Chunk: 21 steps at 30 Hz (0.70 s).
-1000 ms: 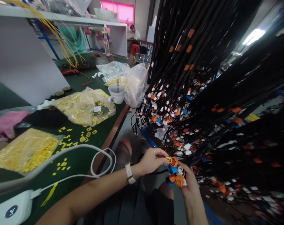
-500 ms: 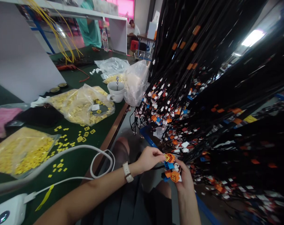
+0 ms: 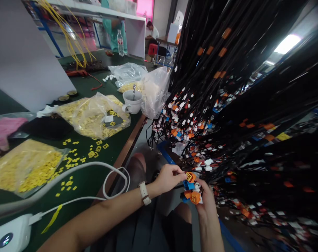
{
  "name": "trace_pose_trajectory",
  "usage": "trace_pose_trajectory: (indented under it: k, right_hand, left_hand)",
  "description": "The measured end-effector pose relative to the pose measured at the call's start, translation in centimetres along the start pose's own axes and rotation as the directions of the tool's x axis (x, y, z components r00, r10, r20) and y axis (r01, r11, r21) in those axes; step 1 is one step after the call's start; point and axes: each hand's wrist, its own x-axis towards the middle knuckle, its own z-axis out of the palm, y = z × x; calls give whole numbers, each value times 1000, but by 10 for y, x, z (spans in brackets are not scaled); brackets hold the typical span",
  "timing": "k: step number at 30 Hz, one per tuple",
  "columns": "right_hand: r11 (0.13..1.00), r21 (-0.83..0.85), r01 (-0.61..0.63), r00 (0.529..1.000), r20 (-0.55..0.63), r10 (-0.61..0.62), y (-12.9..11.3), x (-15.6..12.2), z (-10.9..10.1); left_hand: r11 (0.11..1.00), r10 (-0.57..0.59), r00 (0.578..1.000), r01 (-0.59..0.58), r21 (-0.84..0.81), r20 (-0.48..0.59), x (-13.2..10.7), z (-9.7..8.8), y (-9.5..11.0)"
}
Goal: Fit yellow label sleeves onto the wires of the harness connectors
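Observation:
My left hand (image 3: 168, 178) pinches an orange connector (image 3: 190, 176) at the end of a black wire harness. My right hand (image 3: 207, 201) is curled around a cluster of connectors (image 3: 192, 192), orange, blue and white, held just below it. Both hands meet over my lap, beside the green table's edge (image 3: 124, 154). A dense mass of hanging black wire harnesses (image 3: 227, 87) with coloured connectors fills the right side, right above and behind my hands. A watch with a white strap sits on my left wrist.
On the green table lie plastic bags of yellow parts (image 3: 93, 115), loose yellow pieces (image 3: 72, 161), a white cup with a spoon (image 3: 132, 101), a white cable (image 3: 106, 175) and a white device (image 3: 9, 234). People are at the far benches (image 3: 114, 26).
My hands keep the same grip on the connectors, shifting only slightly. The view has swung a little, so the table and the far person in green appear moved rightward.

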Motion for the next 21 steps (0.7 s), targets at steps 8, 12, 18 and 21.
trace_pose_trajectory:
  k: [8, 12, 18, 21]
  right_hand:
    - [996, 62, -60, 997, -35, 62, -5, -7, 6]
    - [995, 76, -68, 997, -36, 71, -7, -10, 6]
    - [996, 40, -83, 996, -38, 85, -9, -13, 3]
    - [997, 26, -71, 996, -46, 72, -9, -13, 2]
  left_hand:
    - [998, -45, 999, 45, -48, 3, -1, 3, 0]
    - [974, -142, 988, 150, -168, 59, -1, 5, -3]
    - [986, -89, 993, 99, -136, 77, -2, 5, -5]
    - [999, 44, 999, -45, 16, 25, -6, 4, 0]
